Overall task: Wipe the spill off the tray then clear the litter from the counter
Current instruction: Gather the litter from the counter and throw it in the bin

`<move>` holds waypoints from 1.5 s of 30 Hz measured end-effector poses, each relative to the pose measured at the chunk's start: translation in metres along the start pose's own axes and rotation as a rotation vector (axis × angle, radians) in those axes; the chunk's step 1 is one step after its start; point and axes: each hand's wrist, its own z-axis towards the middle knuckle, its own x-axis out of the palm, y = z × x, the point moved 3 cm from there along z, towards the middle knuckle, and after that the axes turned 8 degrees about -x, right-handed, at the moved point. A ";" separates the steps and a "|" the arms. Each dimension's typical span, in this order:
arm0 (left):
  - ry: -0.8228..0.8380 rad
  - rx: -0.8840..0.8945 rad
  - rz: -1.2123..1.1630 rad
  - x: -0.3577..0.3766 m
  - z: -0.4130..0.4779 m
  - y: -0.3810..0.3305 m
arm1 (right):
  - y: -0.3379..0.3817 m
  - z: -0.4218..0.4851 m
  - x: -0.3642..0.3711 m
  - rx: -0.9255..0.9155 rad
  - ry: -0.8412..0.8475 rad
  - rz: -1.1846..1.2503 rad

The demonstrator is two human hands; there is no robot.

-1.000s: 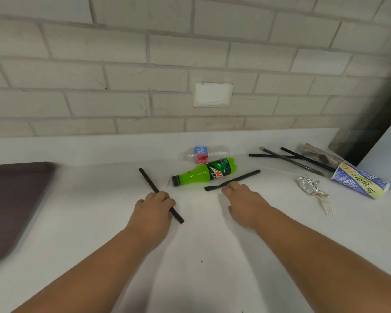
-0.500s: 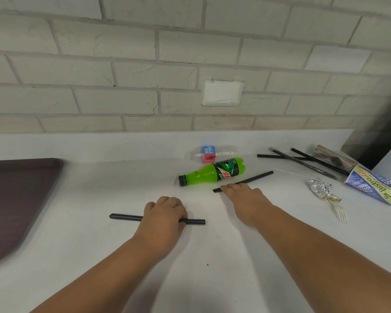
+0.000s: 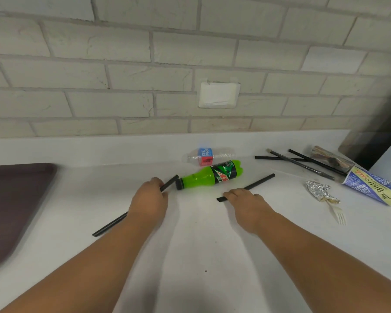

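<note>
1. Tray [image 3: 18,199]: dark, at the left edge of the frame and partly cut off. No wet patch or cloth shows on the visible part. Judgement: the wipe step looks finished, but the cropped part cannot be checked.
2. Left hand [image 3: 148,199], centre of frame: fingers curled round the left straw [image 3: 109,225], a black straw running diagonally from lower left up to the cap end of the green bottle [image 3: 210,175]. Gripping it.
3. Right hand [image 3: 246,204], right of centre: fingertips lie on the near end of the right straw [image 3: 255,184], which lies flat on the counter [image 3: 190,256]. I cannot tell whether it is pinched or only touched.
4. Judgement: litter clearing is at an early stage, with one straw in hand and a second being taken.
5. Still lying on the counter:
   - green bottle, on its side, centre.
   - clear bottle [image 3: 204,155], on its side just behind the green one.
   - crossed straws [image 3: 303,163], black, upper right.
   - wrapped packet [image 3: 330,158], beside those straws, contents unclear.
   - paper cup [image 3: 373,186], printed, tipped over, at the right edge.
   - foil wad [image 3: 321,190], right of the right straw.
   - fork [image 3: 338,213], white plastic, touching or just below the foil.
6. No bin in view, so where the litter goes cannot be said.
7. Judgement: most of the clearing is left.
</note>
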 end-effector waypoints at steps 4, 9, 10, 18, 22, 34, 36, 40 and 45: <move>-0.020 -0.053 0.045 -0.005 0.026 -0.010 | 0.000 -0.001 -0.001 0.001 0.024 0.012; 0.075 -0.202 0.057 0.003 0.047 -0.009 | 0.000 -0.002 -0.001 -0.002 0.053 0.051; 0.093 -0.225 0.057 0.005 0.048 -0.006 | -0.001 -0.002 -0.001 -0.002 0.061 0.051; 0.036 -0.222 0.100 0.011 0.055 0.000 | -0.001 0.000 0.000 0.000 0.090 0.037; 0.042 -0.250 0.154 0.007 0.054 0.002 | 0.000 0.001 -0.002 0.000 0.090 0.007; -0.040 -0.165 0.262 -0.016 0.032 0.035 | 0.016 -0.027 0.001 -0.072 -0.173 -0.147; -0.042 -0.148 0.267 -0.019 0.026 0.040 | 0.015 -0.032 0.007 -0.091 -0.229 -0.110; -0.039 -0.152 0.259 -0.023 0.018 0.044 | 0.015 -0.039 0.017 -0.100 -0.212 -0.158; -0.026 -0.123 0.233 -0.021 0.014 0.043 | 0.026 -0.056 0.022 -0.177 -0.267 -0.183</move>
